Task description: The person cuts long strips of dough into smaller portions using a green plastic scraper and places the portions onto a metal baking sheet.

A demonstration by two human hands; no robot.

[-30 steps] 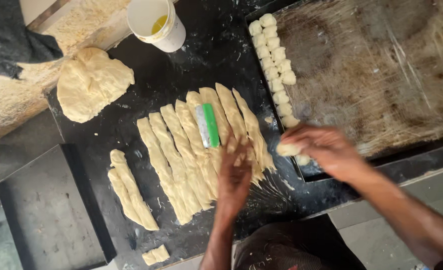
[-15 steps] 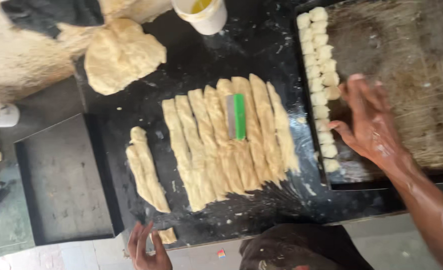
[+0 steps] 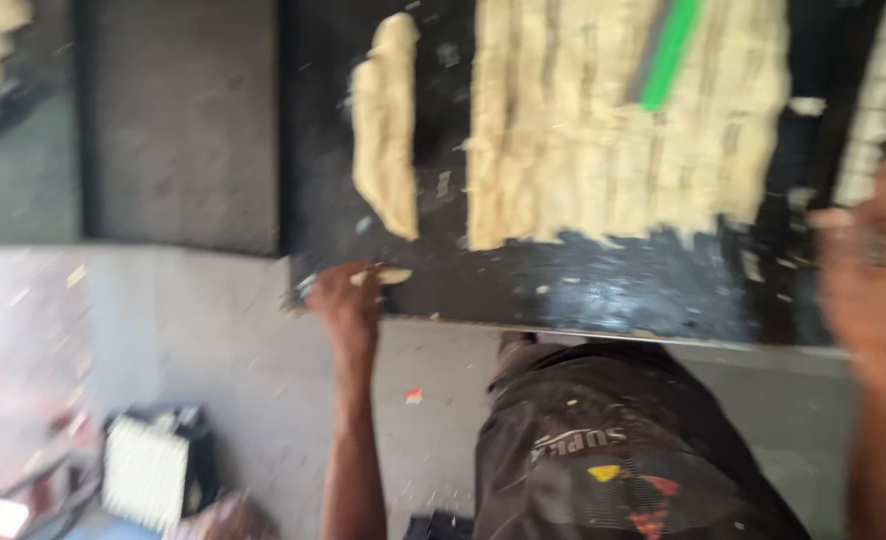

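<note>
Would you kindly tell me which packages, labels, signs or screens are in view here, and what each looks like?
Print on dark shirt: bottom centre, below the table edge; pale band over yellow and red patches.
Ribbed white and black box: on the floor, bottom left; blurred, kind unclear.
No signs or screens show.

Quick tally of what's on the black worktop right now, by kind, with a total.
Block of dough strips laid side by side: 1 (blur hides the strip count)
Separate dough strip: 1
Small dough piece at the left hand: 1
Green-handled scraper: 1
Total: 4 on the black worktop
</note>
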